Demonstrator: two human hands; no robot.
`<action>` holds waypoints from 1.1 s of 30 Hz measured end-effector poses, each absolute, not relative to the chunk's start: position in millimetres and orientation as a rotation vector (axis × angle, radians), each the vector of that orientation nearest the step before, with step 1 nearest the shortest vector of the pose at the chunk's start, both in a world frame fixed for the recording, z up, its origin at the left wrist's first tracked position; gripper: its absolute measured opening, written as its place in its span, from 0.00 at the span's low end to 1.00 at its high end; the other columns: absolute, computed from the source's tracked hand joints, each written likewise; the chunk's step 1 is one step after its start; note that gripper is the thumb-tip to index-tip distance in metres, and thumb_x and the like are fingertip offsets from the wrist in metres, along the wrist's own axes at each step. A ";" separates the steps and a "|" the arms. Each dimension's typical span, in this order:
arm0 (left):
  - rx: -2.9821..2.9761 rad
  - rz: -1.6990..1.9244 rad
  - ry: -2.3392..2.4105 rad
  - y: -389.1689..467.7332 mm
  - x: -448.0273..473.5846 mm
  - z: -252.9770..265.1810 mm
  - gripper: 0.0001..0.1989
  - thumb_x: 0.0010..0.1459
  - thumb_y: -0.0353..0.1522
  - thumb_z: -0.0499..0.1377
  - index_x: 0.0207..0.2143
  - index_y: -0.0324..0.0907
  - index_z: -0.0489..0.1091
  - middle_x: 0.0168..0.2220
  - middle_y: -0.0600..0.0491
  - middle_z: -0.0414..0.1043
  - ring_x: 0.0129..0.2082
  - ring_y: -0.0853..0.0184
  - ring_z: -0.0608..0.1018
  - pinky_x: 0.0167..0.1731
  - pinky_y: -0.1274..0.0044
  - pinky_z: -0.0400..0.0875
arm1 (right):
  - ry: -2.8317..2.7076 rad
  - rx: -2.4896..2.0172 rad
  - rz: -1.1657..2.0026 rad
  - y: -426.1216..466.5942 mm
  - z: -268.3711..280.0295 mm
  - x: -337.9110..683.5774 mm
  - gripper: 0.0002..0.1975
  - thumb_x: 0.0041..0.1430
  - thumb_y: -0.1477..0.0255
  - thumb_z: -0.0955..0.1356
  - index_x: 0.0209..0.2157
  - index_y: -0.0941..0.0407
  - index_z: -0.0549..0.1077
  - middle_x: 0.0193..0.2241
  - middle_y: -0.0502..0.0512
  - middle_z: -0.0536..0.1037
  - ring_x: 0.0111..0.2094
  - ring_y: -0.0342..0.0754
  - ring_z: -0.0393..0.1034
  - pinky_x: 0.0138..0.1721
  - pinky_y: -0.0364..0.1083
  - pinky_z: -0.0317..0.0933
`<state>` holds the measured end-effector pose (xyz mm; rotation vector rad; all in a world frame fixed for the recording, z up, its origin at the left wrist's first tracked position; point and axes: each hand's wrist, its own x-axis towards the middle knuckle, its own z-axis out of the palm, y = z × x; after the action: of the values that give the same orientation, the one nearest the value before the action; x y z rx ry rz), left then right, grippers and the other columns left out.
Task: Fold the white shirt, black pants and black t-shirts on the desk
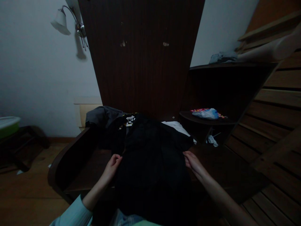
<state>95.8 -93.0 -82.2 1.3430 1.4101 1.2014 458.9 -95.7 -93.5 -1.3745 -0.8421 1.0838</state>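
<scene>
the left hand (113,164) and right hand (192,160) pinch the shirt (152,153) by its sides. it runs near to far between them.

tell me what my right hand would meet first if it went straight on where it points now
The black garment: your right hand pinches its side edge and points inward and away across it. How far the cloth rises in that line is hard to judge in this dim picture.

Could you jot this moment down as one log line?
black garment: spread over bench; left hand: pinches its left edge; right hand: pinches its right edge; back left: grey cloth
</scene>
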 end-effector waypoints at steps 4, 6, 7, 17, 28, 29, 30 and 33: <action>1.344 1.279 1.454 -93.7 84.3 -77.7 0.21 0.38 0.50 0.56 0.24 0.42 0.58 0.19 0.61 0.59 0.20 0.73 0.64 0.19 0.82 0.59 | -0.804 -1.374 0.946 -93.2 -88.1 474.8 0.10 0.36 0.63 0.67 0.21 0.53 0.63 0.14 0.45 0.67 0.16 0.41 0.64 0.16 0.39 0.58; 1.412 1.288 1.510 -95.2 77.5 -73.9 0.20 0.39 0.49 0.55 0.23 0.42 0.58 0.19 0.60 0.60 0.20 0.72 0.65 0.19 0.81 0.60 | -0.826 -1.392 0.887 -92.2 -85.1 485.0 0.11 0.36 0.63 0.67 0.21 0.54 0.64 0.15 0.46 0.69 0.18 0.43 0.66 0.18 0.41 0.60; 1.451 1.284 1.544 -95.9 73.9 -72.3 0.19 0.39 0.49 0.55 0.23 0.43 0.58 0.19 0.60 0.60 0.20 0.71 0.66 0.20 0.81 0.60 | -0.836 -1.406 0.868 -91.9 -83.8 490.5 0.11 0.36 0.62 0.67 0.21 0.54 0.64 0.15 0.46 0.70 0.18 0.44 0.66 0.18 0.41 0.60; 1.971 0.731 1.745 -101.7 48.5 -74.7 0.08 0.49 0.38 0.52 0.31 0.44 0.62 0.26 0.54 0.70 0.28 0.64 0.74 0.30 0.75 0.68 | -0.873 -1.442 0.785 -104.5 -67.5 535.7 0.17 0.33 0.59 0.71 0.25 0.54 0.69 0.21 0.51 0.75 0.22 0.48 0.70 0.22 0.44 0.63; 2.480 0.489 1.265 -96.9 95.5 -60.0 0.21 0.54 0.34 0.53 0.51 0.45 0.61 0.55 0.48 0.60 0.55 0.62 0.62 0.54 0.67 0.58 | -1.379 -1.558 0.761 -114.5 -68.9 530.5 0.19 0.30 0.60 0.72 0.29 0.53 0.77 0.34 0.53 0.79 0.39 0.57 0.71 0.45 0.54 0.62; 2.485 0.431 1.268 -99.2 96.6 -61.9 0.22 0.55 0.35 0.53 0.53 0.44 0.59 0.57 0.47 0.58 0.57 0.61 0.60 0.55 0.66 0.56 | -1.390 -1.572 0.753 -115.9 -70.2 533.7 0.19 0.30 0.60 0.72 0.29 0.53 0.77 0.34 0.53 0.79 0.39 0.57 0.71 0.46 0.55 0.61; 2.488 0.385 1.272 -102.3 96.8 -63.5 0.23 0.55 0.36 0.52 0.54 0.44 0.58 0.58 0.47 0.55 0.58 0.61 0.57 0.55 0.65 0.55 | -1.403 -1.588 0.746 -117.7 -71.9 537.5 0.19 0.30 0.60 0.72 0.29 0.53 0.77 0.34 0.54 0.78 0.39 0.57 0.71 0.46 0.55 0.61; 2.494 0.335 1.247 -114.4 94.6 -63.0 0.23 0.56 0.38 0.51 0.54 0.45 0.58 0.59 0.47 0.52 0.59 0.60 0.55 0.55 0.64 0.54 | -1.464 -1.636 0.702 -122.5 -77.0 547.5 0.18 0.33 0.60 0.71 0.30 0.52 0.76 0.34 0.54 0.78 0.39 0.57 0.70 0.46 0.56 0.60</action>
<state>94.6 -114.4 -63.0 2.4942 1.2471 0.3346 547.5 -122.5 -77.0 -1.6359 -1.4640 0.7022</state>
